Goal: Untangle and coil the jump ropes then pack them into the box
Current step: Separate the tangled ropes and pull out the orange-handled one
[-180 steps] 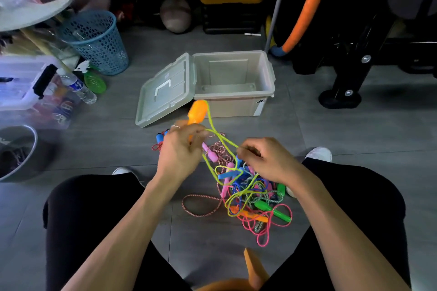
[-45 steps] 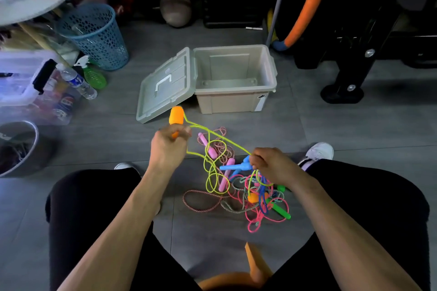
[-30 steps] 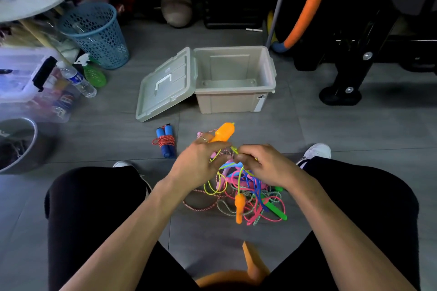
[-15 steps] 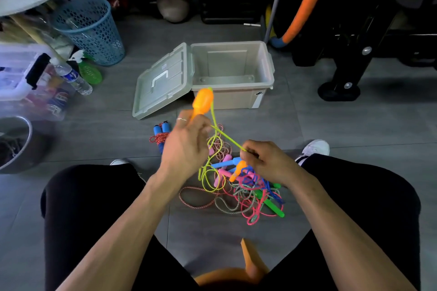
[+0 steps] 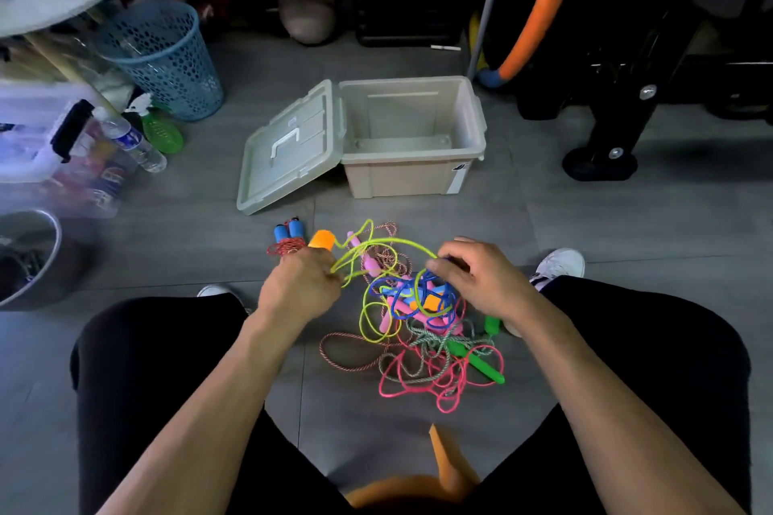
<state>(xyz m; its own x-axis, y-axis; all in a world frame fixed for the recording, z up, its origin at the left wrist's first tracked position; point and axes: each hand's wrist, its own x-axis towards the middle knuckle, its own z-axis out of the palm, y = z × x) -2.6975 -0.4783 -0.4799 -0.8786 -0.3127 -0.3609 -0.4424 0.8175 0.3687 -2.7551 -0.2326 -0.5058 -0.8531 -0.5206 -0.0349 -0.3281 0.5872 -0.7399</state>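
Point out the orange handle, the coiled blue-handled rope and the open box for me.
orange handle [image 5: 321, 240], head view, on its rounded end above the left hand.
coiled blue-handled rope [image 5: 295, 228], head view, on the right blue handle.
open box [image 5: 412, 158], head view, on the near rim.

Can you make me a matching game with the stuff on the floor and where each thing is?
Things:
1. orange handle
2. box
3. blue basket
4. green handle

Places:
A. far left, by the bottle
B. in the left hand
C. open, behind the ropes
D. on the floor, in the tangle

Pairs: 1-B, 2-C, 3-A, 4-D
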